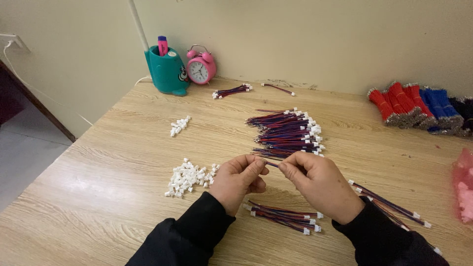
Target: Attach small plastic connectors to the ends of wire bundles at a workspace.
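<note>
The left hand and the right hand are meeting in the middle, just above the wooden table. Both hands are pinching with thumb and pointer finger pressed together, and a thin red and blue wire is showing in the small gap between them. The left fingertips are closed tight, maybe on a tiny white plug, but it is hidden, so I cannot tell. The wire is very thin, so it could be slipping out of the fingers, or bending if the hands are pushing too hard. A sleeve could also be bumping the little pile of white plugs by the left hand and scattering them, or nudging the short bunch of wires lying under the hands. A big heap of wires with white ends is lying further back. A teal cup shaped like a funny face is standing by the wall, and a pink marker is sticking out of it. A pink alarm clock is sitting just beside it. A pink bag is peeking in at the right edge, with pale bits inside.
</note>
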